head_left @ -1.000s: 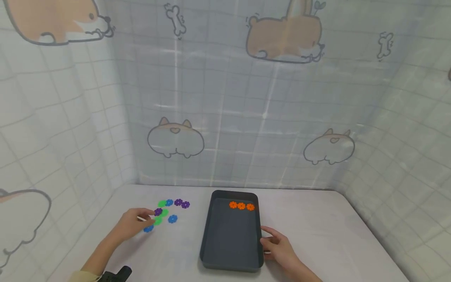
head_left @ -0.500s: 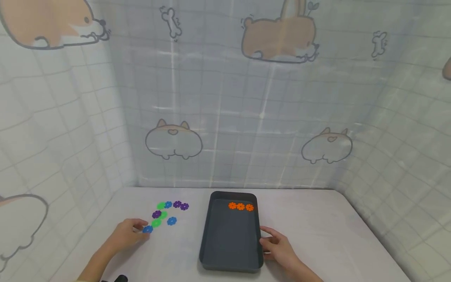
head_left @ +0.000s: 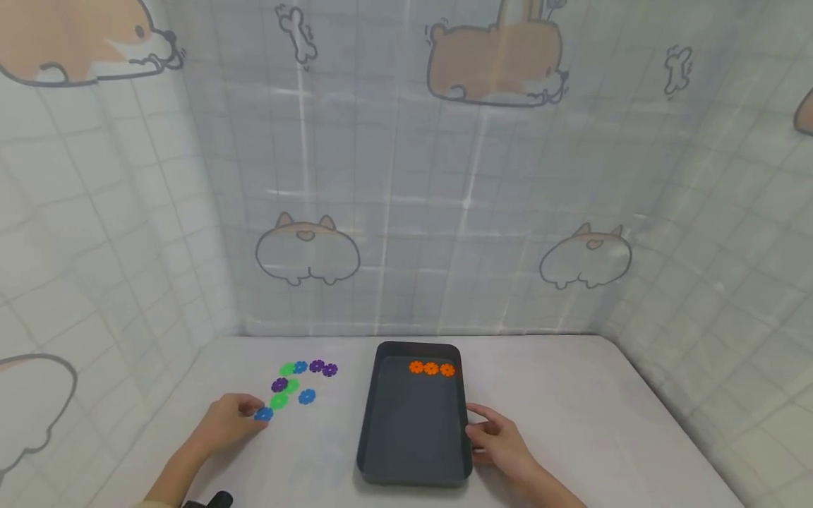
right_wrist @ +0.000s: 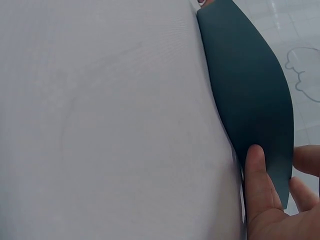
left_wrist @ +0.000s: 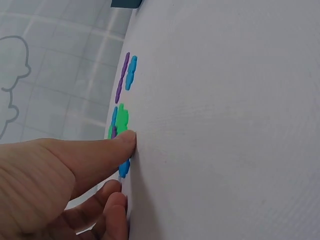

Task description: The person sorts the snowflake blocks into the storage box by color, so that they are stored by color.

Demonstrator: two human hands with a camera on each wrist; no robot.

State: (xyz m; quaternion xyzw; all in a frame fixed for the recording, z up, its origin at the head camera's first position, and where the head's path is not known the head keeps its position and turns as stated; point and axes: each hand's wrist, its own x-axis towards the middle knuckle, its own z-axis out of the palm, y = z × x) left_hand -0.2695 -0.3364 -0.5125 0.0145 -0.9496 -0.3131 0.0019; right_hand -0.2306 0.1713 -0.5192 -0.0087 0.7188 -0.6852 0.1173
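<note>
My left hand [head_left: 229, 422] reaches in at the left of the table, thumb and fingertips pinching a blue flower-shaped disc [head_left: 263, 414]. In the left wrist view, the thumb [left_wrist: 112, 150] covers part of this blue disc [left_wrist: 124, 170], which sits low against the table. Just beyond it lie green discs [head_left: 279, 401], a purple disc [head_left: 279, 384] and another blue disc [head_left: 308, 396]. My right hand [head_left: 504, 441] holds the right side of a dark grey tray [head_left: 413, 437]; in the right wrist view one finger [right_wrist: 256, 165] presses the outer wall while others meet the rim.
Three orange flower discs [head_left: 432, 368] lie in a row at the tray's far end. Farther back on the left are two purple discs [head_left: 322, 367] beside a blue and a green one. Patterned curtains [head_left: 406, 212] enclose the white table [head_left: 571, 402] behind and at both sides.
My left hand has come down and nearer from beside the purple and green discs to the nearest blue disc, closing its fingers at that disc. The right hand stays at the tray.
</note>
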